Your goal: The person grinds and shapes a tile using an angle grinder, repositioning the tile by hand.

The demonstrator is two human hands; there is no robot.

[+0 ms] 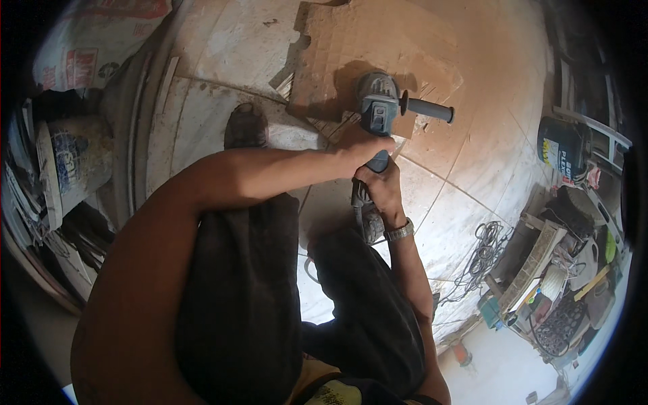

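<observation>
An angle grinder (380,116) with a blue-grey body is held in front of me, above a flattened piece of brown cardboard (378,34) on the floor. My left hand (361,148) is closed around the grinder's body. Just behind it, my right hand (383,185), with a watch on the wrist, grips the rear end of the tool. The black side handle (432,110) sticks out to the right with no hand on it. The grinder's disc end is only partly visible, so I cannot tell whether it touches the cardboard.
Pale, dusty floor tiles (432,182) surround the cardboard. My shoe (246,125) stands left of it. A coiled cable (489,246) lies at right, near a cluttered wooden crate (533,270) and a dark bucket (563,148). Another bucket (81,155) and a printed sack (101,40) are at left.
</observation>
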